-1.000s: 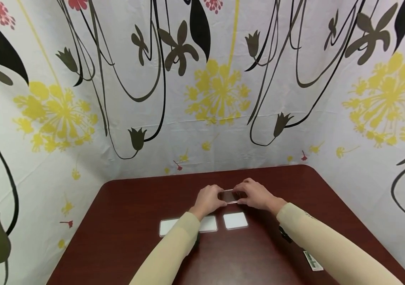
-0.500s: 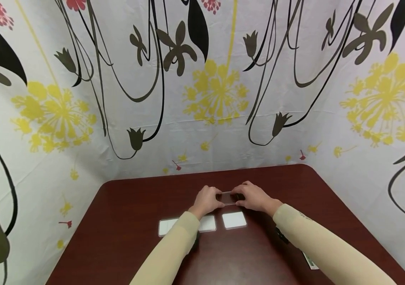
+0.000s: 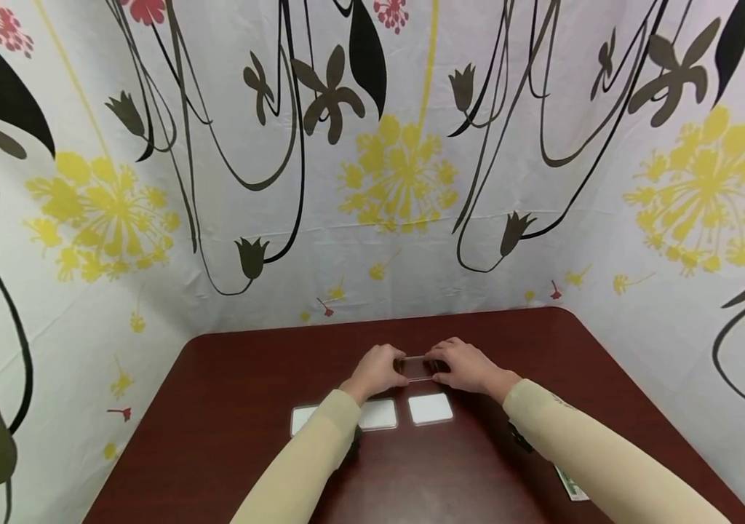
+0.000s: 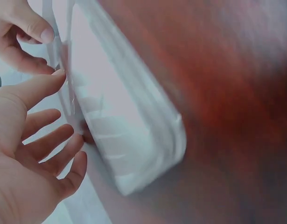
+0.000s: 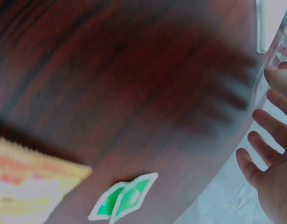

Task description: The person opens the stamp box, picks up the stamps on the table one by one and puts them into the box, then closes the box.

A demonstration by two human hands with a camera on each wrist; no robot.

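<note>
Pale cloth (image 3: 353,284) printed with yellow, red and dark plants hangs around the far and side edges of a dark red, wood-grained table (image 3: 228,400) with rounded corners. 2 arms reach across it: the left sleeve (image 3: 310,462) hides the middle of some white panels (image 3: 379,415), so I cannot tell whether they are 1 case or 2, and the right sleeve (image 3: 602,451) covers part of a flat green-and-white piece (image 3: 571,485). The left hand (image 3: 374,371) and right hand (image 3: 469,365) face each other, arched, each gripping 1 end of a clear case (image 3: 419,370) between thumb and fingers, toward the table's far side; whether it touches the wood I cannot tell. A white-faced case (image 3: 431,409) lies just nearer the person. The right wrist view shows a blurred orange-yellow packet (image 5: 29,184) and, near it, a smaller green packet (image 5: 124,198) with white edges.
</note>
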